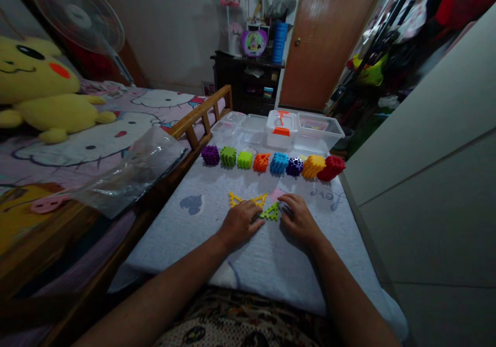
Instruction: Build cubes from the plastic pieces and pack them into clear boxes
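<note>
A small green triangular building piece [270, 212] lies on the cloth-covered table between my hands. My left hand [242, 224] reaches its left corner with thumb and index finger, which seem to pinch that corner. Behind and partly under the same hand are yellow triangular building pieces [260, 200], their middle covered by my fingers. Close to the green piece's right side, my right hand [297, 217] has its fingers curved and its thumb apart from the index finger. Nothing shows clearly in its grasp.
Stacks of building pieces run across the table, from purple [210, 155] to red [331, 168]. Behind them stand clear plastic boxes [318, 130] and a lidded box with orange clips [281, 130]. A wooden bed rail [199, 113] borders the left, a pale cabinet [426, 156] the right.
</note>
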A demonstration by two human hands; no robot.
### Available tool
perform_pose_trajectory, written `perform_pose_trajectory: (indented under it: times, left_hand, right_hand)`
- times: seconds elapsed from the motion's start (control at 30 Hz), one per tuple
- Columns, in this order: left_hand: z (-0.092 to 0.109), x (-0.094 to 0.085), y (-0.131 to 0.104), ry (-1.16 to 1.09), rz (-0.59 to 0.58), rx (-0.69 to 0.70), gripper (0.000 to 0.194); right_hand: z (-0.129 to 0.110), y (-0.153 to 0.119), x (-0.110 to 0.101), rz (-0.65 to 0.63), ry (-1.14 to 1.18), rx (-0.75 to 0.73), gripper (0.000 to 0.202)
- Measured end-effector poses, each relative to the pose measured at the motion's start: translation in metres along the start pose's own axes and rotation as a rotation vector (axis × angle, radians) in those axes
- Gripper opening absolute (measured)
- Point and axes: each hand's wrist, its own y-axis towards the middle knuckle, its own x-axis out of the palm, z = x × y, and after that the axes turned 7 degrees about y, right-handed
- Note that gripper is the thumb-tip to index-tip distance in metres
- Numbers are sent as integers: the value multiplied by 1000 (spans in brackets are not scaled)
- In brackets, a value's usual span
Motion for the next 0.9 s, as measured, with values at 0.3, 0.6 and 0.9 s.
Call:
perform_pose_trajectory:
  times: [0.3, 0.6, 0.9]
  left_hand:
    - [8, 0, 3, 80, 3, -45, 5]
    - [14, -1, 6, 167, -32, -39, 11]
    - [18, -3, 12, 212, -104, -125, 7]
  right_hand:
    - [9, 3, -1, 20, -35, 59, 31]
    - [7, 4, 7, 10, -113, 73, 29]
    - [18, 4, 7, 65, -74, 59, 25]
